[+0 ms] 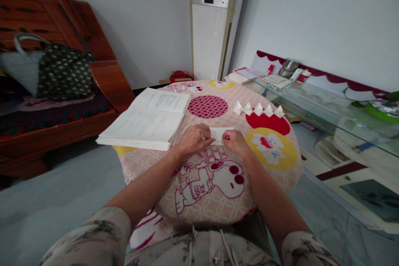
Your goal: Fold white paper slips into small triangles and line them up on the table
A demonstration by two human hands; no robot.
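Your two bare hands meet over a small, flat, white rectangular piece of paper point(217, 132), which lies close to the middle of the round counter point(293, 174) with its pink patterned cloth point(215, 215). Your left hand point(196, 139), with a ring on one finger, has its thumb and curled fingers pinching the paper's left part. Your right hand point(235, 141) pinches the right end between thumb and bent fingers. The middle of the paper shows between your hands, which are near each other but apart.

To the left of your left hand, a thick open book with white pages and lines of dark print point(146, 120) lies flat, one corner jutting past the counter's edge. Beyond your right hand, five pointed, folded white paper pieces point(259, 110) stand in a close row; you cannot tell from here whether they are joined. The row runs along the upper edge of a solid red round patch point(268, 124) on the cloth. Nearer your right forearm is a yellow round patch with white bears point(282, 149). Between your forearms, the cloth shows a white cartoon dog outlined in dark red point(229, 185). Off to your right runs a clear glass shelf point(324, 99).
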